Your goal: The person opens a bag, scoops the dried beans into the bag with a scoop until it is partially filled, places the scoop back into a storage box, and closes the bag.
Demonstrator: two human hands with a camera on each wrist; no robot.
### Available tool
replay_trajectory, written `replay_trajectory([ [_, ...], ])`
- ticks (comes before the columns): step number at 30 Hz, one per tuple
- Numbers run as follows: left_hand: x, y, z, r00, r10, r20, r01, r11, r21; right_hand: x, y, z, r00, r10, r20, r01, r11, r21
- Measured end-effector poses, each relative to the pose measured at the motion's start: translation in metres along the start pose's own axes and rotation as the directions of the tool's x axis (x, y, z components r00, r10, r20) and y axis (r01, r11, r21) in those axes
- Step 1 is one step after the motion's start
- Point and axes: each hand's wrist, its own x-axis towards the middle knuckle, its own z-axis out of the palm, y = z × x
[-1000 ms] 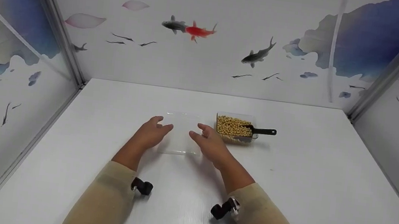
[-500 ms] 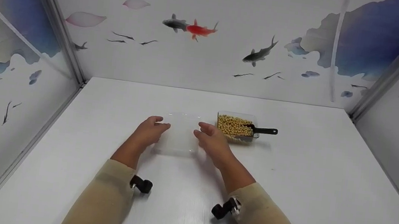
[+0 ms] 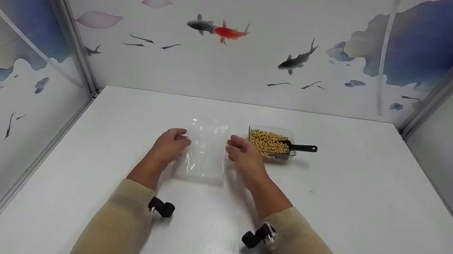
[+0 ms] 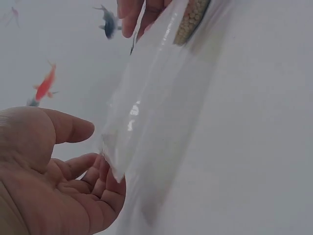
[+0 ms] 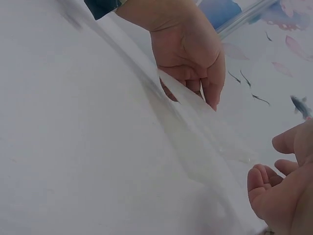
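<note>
A clear plastic bag hangs tilted between my two hands in the head view, its surface catching bright glints. My left hand holds its left side. In the left wrist view the left hand's curled fingers are at a corner of the bag, with the thumb raised apart from them. On the opposite side my right hand holds the bag's right edge; its curled fingers also show in the right wrist view. Whether the bag's lower edge touches the table cannot be told.
Just right of my right hand stands a clear container of yellow beans. A black scoop lies in it, its handle jutting right. Printed panels enclose the white table at the back and both sides.
The bag has tipped, its far edge rising and its near edge coming closer to me, and it shows more glints. My hands have spread slightly apart. The bean container stays in place.
</note>
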Motion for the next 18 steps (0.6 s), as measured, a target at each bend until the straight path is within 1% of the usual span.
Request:
replay_trajectory([
  [3, -0.001, 0.004, 0.002, 0.998, 0.046, -0.038, -0.048, 0.998, -0.04, -0.001, -0.003, -0.002, 0.999, -0.023, -0.036, 0.024, 1.0, 0.018],
  [6, -0.004, 0.01, 0.004, 0.993, 0.091, -0.074, -0.098, 0.991, -0.089, -0.002, -0.008, -0.008, 0.997, -0.013, -0.073, 0.016, 0.999, 0.036],
  [11, -0.011, 0.023, 0.01, 0.982, 0.146, -0.123, -0.164, 0.975, -0.152, -0.004, -0.018, -0.027, 0.996, 0.005, -0.091, 0.001, 0.998, 0.067],
  [14, -0.014, 0.031, 0.018, 0.978, 0.168, -0.121, -0.187, 0.968, -0.165, -0.004, -0.023, -0.043, 0.995, -0.011, -0.101, 0.019, 0.997, 0.078],
  [18, -0.015, 0.041, 0.031, 0.974, 0.196, -0.112, -0.214, 0.958, -0.192, -0.006, -0.028, -0.063, 0.992, -0.052, -0.117, 0.06, 0.996, 0.067],
])
